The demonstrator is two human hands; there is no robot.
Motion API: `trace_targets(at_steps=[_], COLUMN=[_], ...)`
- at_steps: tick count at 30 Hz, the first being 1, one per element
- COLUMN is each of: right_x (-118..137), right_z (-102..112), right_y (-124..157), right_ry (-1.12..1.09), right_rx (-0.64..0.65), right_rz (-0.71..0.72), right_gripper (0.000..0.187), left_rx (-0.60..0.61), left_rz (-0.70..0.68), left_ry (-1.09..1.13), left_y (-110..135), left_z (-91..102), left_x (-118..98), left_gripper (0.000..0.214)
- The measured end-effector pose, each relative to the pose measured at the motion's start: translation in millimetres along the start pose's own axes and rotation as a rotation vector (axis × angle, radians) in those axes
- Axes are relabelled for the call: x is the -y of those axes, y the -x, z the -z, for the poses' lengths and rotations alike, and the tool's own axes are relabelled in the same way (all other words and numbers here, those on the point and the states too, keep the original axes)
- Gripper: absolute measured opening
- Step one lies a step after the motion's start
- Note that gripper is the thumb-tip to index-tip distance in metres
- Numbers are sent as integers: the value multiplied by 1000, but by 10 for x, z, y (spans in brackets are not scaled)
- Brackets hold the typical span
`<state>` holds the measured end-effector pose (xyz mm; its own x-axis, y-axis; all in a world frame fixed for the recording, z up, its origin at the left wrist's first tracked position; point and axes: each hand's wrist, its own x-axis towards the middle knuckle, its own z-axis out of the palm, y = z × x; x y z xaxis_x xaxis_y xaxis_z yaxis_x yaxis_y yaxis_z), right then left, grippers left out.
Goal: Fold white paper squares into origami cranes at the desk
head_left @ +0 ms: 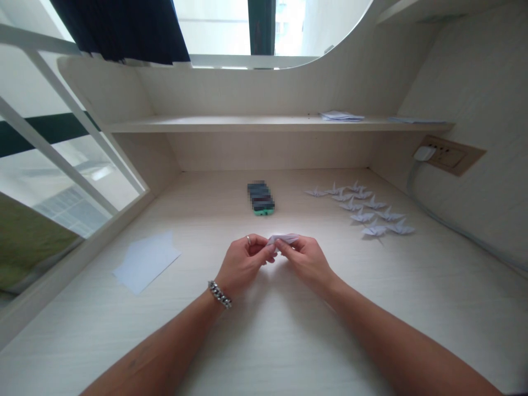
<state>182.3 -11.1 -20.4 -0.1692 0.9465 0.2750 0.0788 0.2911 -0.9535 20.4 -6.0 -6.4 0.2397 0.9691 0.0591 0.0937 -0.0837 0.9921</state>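
Note:
A small piece of folded white paper (284, 238) is held between both hands above the middle of the desk. My left hand (246, 262) pinches its left end between thumb and fingers; a ring and a chain bracelet show on that side. My right hand (308, 261) is closed on the right end, with its thumb lying across the near face. The fingers cover much of the paper, so its exact folded shape is partly hidden. Several finished white paper cranes (363, 216) stand in a group to the right, beyond my right hand.
Loose white paper sheets (146, 261) lie at the left of the desk. A blurred-out phone-like object with a green edge (263, 211) is behind the hands. A shelf (247, 125) with folded papers (341, 116) spans the back. A white cable (454, 226) runs along the right wall from a socket.

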Motion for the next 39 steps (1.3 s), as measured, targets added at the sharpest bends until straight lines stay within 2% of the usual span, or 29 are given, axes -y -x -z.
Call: trace_targets(at_steps=[6,11,16,20,26,29,33,39], right_x=[-66,-67,-12,-4,-58,-51,-18,-57], right_z=[-5,13,17,7,0,26,69,56], right_y=[3,2,9,8,-22,-16,-10,-25], right_ry=[-40,-26,33,43,-37,20,172,88], right_rx=[-79,-80,35,86,67,69,87,-13], right_rz=[-78,-125,-132,-148,-202,-194,-156,-184], right_gripper=[28,29,27,27,24,22,21,27], left_rx=[-48,-46,-3,3,-90,-46,36,64], left_rz=[-29,-49,-64,-62,-25,15,18,-12], left_ry=[-165,-275,-190,-219,-107,-36,-72,-103], left_y=[-20,-36,-17,-6,-29,-34,-29,-19], left_z=[55,90,74,58,56,52,50,53], left_x=[-7,-6,-28,-23,-3,3,-9,1], left_gripper=[27,28,25,25,23,23,24,24])
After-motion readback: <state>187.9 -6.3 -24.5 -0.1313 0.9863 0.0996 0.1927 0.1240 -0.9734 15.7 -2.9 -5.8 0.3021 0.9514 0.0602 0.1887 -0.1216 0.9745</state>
